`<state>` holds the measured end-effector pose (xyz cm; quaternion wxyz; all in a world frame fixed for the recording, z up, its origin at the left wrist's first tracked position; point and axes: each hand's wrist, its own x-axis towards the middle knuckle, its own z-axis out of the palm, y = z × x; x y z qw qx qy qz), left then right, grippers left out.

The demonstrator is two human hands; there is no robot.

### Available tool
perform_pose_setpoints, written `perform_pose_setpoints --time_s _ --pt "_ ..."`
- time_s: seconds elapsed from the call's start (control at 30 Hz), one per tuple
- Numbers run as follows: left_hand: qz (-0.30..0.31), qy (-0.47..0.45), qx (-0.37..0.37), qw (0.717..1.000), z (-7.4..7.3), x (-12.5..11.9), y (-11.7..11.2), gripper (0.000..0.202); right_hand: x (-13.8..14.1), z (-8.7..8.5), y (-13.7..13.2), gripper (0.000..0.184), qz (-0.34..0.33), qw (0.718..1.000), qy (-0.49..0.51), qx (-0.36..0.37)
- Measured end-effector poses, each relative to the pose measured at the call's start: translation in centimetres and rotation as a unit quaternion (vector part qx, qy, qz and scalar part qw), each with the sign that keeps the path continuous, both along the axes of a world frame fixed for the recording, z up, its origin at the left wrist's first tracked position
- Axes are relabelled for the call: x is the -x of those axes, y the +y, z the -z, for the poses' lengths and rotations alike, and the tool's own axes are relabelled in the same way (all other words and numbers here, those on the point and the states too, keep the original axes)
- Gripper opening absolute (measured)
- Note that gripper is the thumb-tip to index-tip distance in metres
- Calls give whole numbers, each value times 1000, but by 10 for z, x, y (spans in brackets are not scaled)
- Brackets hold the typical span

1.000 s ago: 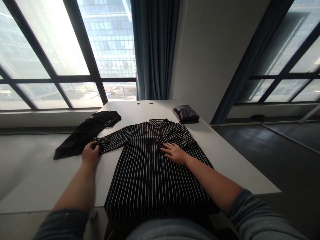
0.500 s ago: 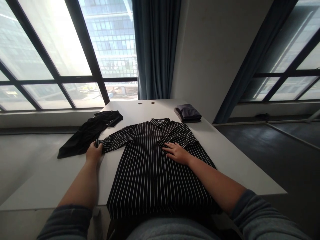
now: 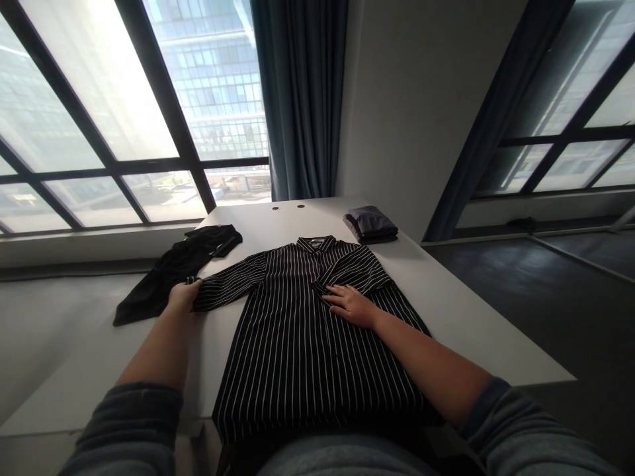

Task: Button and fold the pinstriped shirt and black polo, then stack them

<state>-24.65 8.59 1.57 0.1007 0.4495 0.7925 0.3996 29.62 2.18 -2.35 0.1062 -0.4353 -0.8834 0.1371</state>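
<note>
A black shirt with white stripes lies spread out, its collar at the far end and its hem by my body. My left hand pinches the cuff of the left-side sleeve, which stretches out sideways. The other sleeve is folded inward across the chest. My right hand rests flat on the shirt front beside that sleeve's cuff, with fingers extended and touching the cloth.
A crumpled black garment lies on the white table just beyond my left hand. Folded dark clothes are stacked at the far right edge. Windows and a blue curtain stand behind.
My left hand has shifted slightly left with the cuff, and the sleeve looks a little lower and flatter. My right hand stays in place. The view has tilted slightly.
</note>
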Motion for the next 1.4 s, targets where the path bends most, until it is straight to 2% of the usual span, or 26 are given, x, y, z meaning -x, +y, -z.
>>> perform_pose_setpoints --time_s 0.17,0.27,0.37,0.47,0.53,0.63,0.77,0.83,0.93,1.23,1.4 --pt "25 -50 -16 998 -12 -21 5 54 -1 0 1 58 -2 1000 12 3" --pt "60 -62 -41 995 -23 -37 5 53 -1 2 2 58 -2 1000 12 0" --pt "110 -49 -64 991 -39 -57 0 50 0 3 1 57 -5 1000 12 -3" --pt "141 4 -61 988 -60 -82 -10 46 -1 4 2 58 6 999 36 -14" --pt "157 51 -50 985 -74 -101 -17 42 -3 4 4 57 35 996 70 -38" --pt "181 114 -26 977 -91 -131 -30 35 -8 6 9 54 115 982 113 -94" --pt "208 177 11 962 -103 -173 -49 30 -13 10 14 52 257 955 80 -126" --pt "227 195 18 954 -105 -193 -57 31 -14 12 15 53 308 945 33 -102" --pt "262 217 28 940 -103 -217 -69 31 -14 14 16 55 333 940 -15 -70" --pt "314 280 69 905 -74 -257 -87 25 -12 12 15 55 313 946 -16 -80" --pt "330 298 95 891 -65 -280 -90 27 -13 13 17 55 301 950 -21 -78"
